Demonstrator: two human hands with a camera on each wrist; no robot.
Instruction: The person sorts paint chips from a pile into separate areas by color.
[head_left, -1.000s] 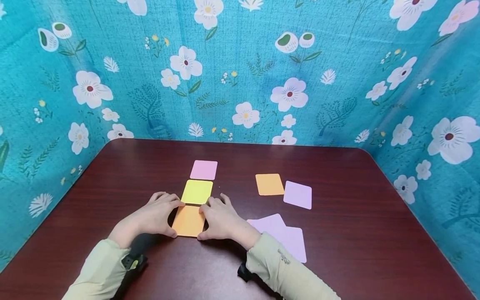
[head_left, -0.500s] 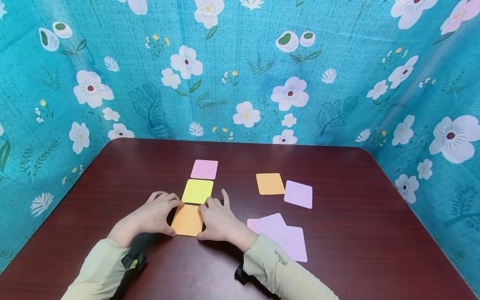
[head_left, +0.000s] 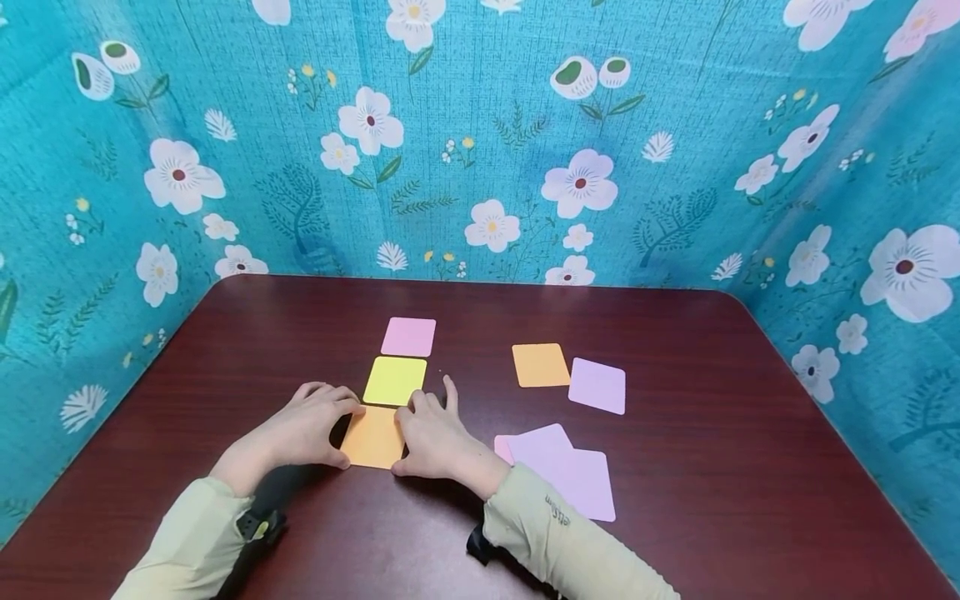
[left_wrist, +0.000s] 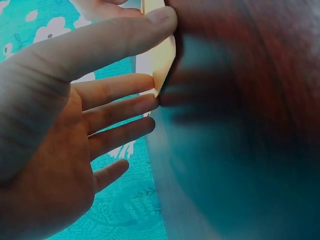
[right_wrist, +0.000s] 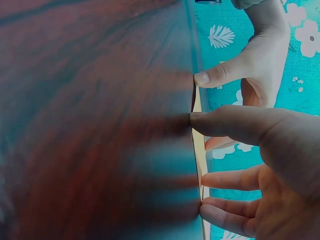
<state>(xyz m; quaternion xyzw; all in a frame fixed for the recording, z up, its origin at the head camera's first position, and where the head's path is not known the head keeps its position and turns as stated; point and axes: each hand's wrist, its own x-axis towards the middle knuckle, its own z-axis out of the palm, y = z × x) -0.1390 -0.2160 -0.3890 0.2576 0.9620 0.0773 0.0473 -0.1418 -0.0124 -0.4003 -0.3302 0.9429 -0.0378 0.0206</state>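
An orange card (head_left: 371, 437) lies flat on the dark red table (head_left: 675, 500), just below a yellow card (head_left: 394, 381) and a pink card (head_left: 408, 337) that form a column. My left hand (head_left: 333, 427) touches the orange card's left edge with straight fingers and thumb. My right hand (head_left: 408, 437) touches its right edge the same way, forefinger stretched out beside the yellow card. In the left wrist view the left hand (left_wrist: 150, 80) meets the card's edge (left_wrist: 161, 57). In the right wrist view the right hand (right_wrist: 200, 160) lines up along the card (right_wrist: 198, 145).
To the right lie another orange card (head_left: 540, 365) and a lilac card (head_left: 597, 386). Overlapping lilac cards (head_left: 573, 479) sit by my right sleeve. A floral turquoise cloth (head_left: 480, 150) walls the table on three sides.
The orange card and both hands have shifted slightly left. The right forefinger has stretched forward beside the yellow card.
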